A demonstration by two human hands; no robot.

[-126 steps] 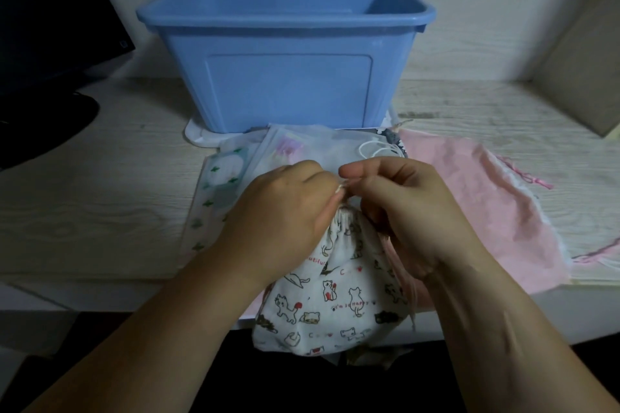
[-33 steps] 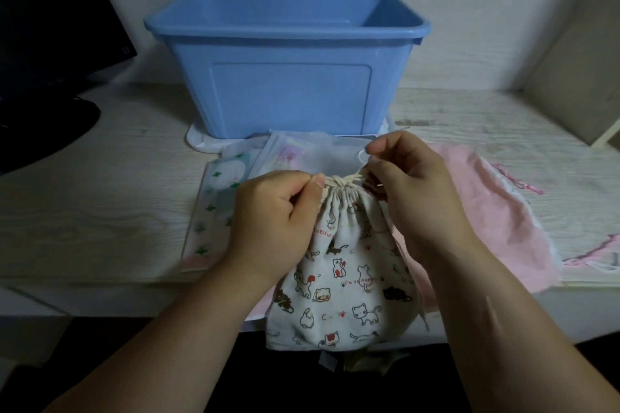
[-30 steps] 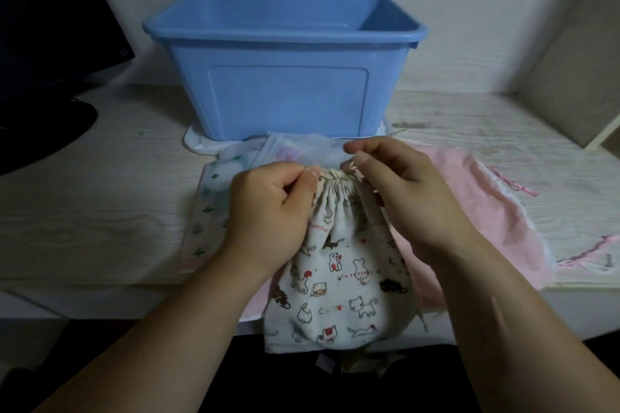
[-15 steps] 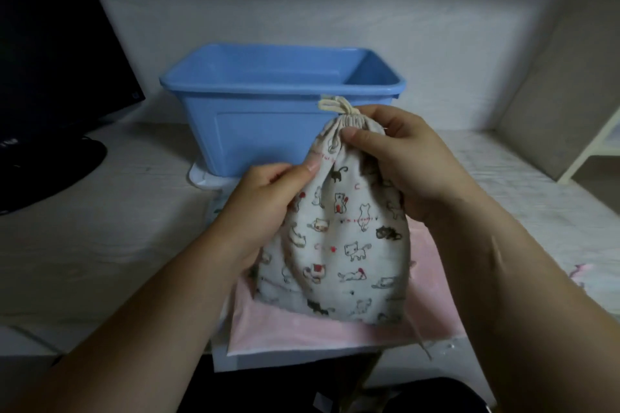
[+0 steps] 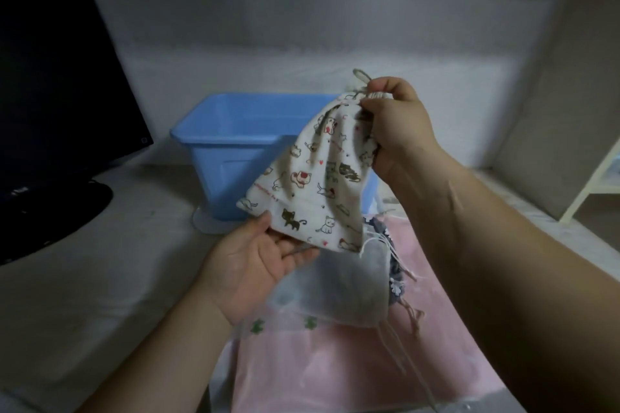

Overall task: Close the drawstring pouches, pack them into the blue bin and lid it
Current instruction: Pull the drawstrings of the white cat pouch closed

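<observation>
Right hand (image 5: 397,131) grips cat-print pouch (image 5: 315,174) above blue bin (image 5: 231,157); left hand (image 5: 255,261) supports underneath.

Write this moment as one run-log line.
right hand: grips cinched cat-print cloth pouch | left hand: open beneath | blue plastic bin: unlidded

Cat-print pouch (image 5: 315,174): neck cinched shut, held aloft, tilted, before the blue bin (image 5: 231,147). Bin: open, unlidded, upright. Further pouches (image 5: 339,295) lie flat below, drawstrings loose.

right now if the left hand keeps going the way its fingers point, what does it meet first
The left hand already touches the cat-print pouch at its bottom; beyond that, probably the blue bin, though depth is unclear.
</observation>
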